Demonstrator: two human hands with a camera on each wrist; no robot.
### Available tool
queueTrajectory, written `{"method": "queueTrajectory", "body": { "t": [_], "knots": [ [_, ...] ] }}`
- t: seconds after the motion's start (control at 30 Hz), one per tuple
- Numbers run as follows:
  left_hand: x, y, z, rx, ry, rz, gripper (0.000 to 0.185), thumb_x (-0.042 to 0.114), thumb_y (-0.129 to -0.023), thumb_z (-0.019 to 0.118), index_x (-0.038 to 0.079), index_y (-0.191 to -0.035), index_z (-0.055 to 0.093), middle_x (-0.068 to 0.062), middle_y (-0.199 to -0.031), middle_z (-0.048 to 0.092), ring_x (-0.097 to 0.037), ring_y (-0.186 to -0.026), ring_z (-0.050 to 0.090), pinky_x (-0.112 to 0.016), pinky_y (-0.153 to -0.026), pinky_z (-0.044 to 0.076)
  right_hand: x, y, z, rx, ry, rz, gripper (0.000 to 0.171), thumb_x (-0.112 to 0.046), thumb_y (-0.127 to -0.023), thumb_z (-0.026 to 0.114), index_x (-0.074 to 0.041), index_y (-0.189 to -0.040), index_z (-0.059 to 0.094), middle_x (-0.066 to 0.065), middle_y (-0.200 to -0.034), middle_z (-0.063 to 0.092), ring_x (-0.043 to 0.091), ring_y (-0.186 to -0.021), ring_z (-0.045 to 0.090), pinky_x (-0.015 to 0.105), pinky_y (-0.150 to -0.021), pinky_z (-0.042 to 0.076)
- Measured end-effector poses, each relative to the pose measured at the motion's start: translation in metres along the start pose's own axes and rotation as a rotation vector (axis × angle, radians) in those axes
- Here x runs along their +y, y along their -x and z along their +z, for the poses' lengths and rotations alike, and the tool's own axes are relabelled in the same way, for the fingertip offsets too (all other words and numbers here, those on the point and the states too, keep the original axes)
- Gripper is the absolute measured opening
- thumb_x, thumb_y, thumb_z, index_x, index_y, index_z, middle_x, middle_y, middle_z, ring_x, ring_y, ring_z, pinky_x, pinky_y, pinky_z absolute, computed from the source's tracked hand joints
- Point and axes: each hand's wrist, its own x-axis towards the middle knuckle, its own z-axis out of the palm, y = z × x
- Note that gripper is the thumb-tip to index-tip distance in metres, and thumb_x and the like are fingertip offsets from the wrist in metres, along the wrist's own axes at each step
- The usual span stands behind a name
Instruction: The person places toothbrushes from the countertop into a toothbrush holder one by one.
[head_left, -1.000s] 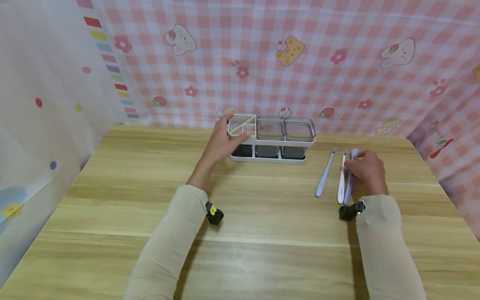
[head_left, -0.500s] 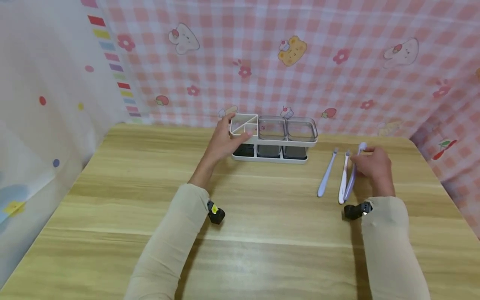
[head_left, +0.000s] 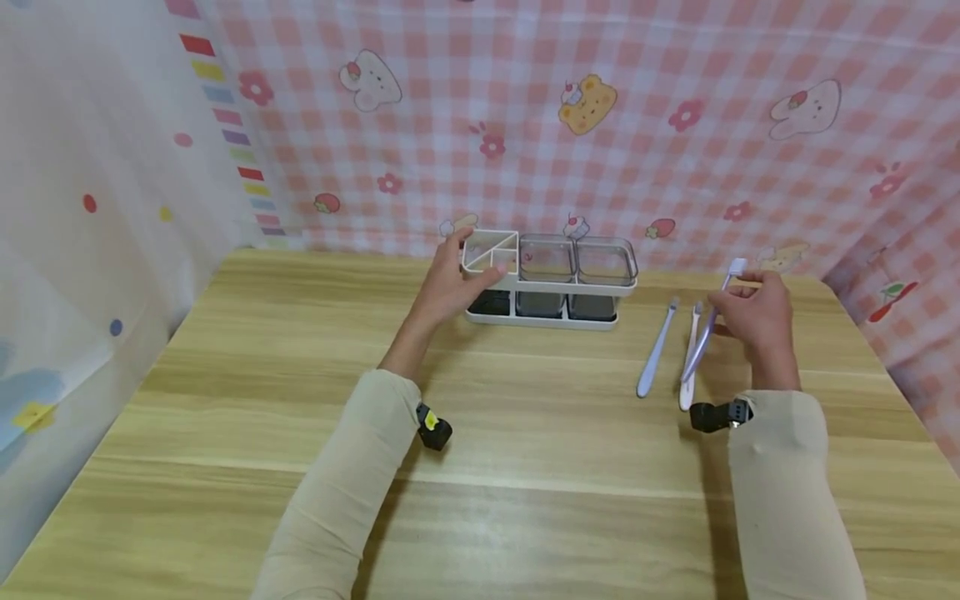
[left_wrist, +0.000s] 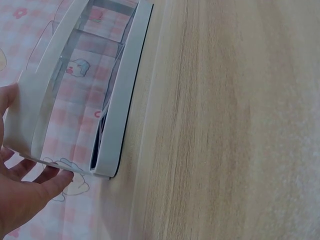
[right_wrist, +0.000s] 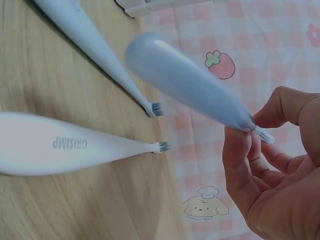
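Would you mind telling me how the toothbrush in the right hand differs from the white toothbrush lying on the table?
The lifted toothbrush is pale lavender-blue; the white toothbrush is white with printed lettering on its handle. The right hand pinches the lifted one near its head, so it tilts in the air, while the white one lies flat and untouched on the table. Both are slim, with tapering handles and small heads.

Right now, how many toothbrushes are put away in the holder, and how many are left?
None looks put away: the holder shows no brush in it. In hand: the right hand pinches one lilac toothbrush, lifted off the table, while the left hand grips the holder's end. Left: two toothbrushes lying on the wood.
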Motion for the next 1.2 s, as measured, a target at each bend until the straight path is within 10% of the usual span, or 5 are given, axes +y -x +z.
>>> {"method": "queueTrajectory", "body": {
  "t": [0.4, 1.2],
  "knots": [
    [-0.001, 0.000, 0.000, -0.008, 0.014, -0.012, 0.086, 0.043, -0.093, 0.071, 0.011, -0.159, 0.026, -0.015, -0.161, 0.027, -0.030, -0.143, 0.034, -0.049, -0.114, 0.031, -0.020, 0.008, 0.002, 0.082, -0.256, -0.075, 0.035, 0.000, -0.089, 0.059, -0.016, -0.115, 0.042, -0.002, -0.088, 0.053, 0.005, -0.072, 0.053, 0.026, -0.050, 0.055],
    [-0.003, -0.001, 0.001, -0.002, 0.059, 0.001, 0.085, 0.038, -0.093, 0.072, 0.008, -0.159, 0.026, -0.018, -0.159, 0.028, -0.031, -0.135, 0.038, -0.048, -0.110, 0.036, -0.076, 0.020, 0.007, 0.151, -0.484, -0.190, 0.046, 0.004, -0.086, 0.060, -0.016, -0.120, 0.036, 0.003, -0.104, 0.043, 0.014, -0.089, 0.050, 0.026, -0.051, 0.055]
  ]
}}
